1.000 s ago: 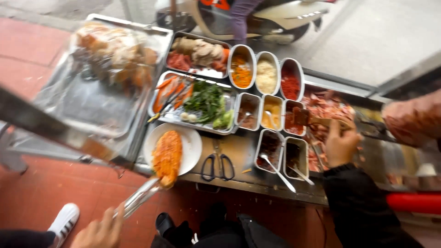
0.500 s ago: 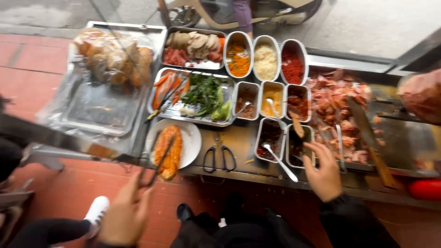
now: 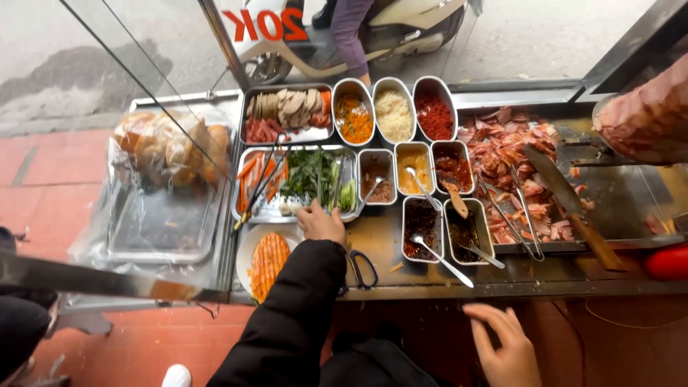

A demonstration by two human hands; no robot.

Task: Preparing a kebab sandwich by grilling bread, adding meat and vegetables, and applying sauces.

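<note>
left hand (image 3: pixel 320 223) fingers pinching greens (image 3: pixel 309 175) in tray (image 3: pixel 251 213), right hand (image 3: pixel 502 342) released, empty

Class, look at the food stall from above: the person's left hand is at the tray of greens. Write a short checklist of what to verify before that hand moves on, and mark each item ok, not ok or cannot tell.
1. Left hand is at the tray of greens: ok, fingers at its near edge.
2. Greens are actually pinched in the fingers: cannot tell, the fingertips are hidden.
3. Filled bread lies ready on the white plate: ok, just beside the left arm.
4. Right hand is free: ok, it is open and holds nothing, below the counter edge.
5. Scissors are clear of the arm: not ok, the sleeve partly covers them.
6. Spoons rest in the sauce tubs: ok.
</note>
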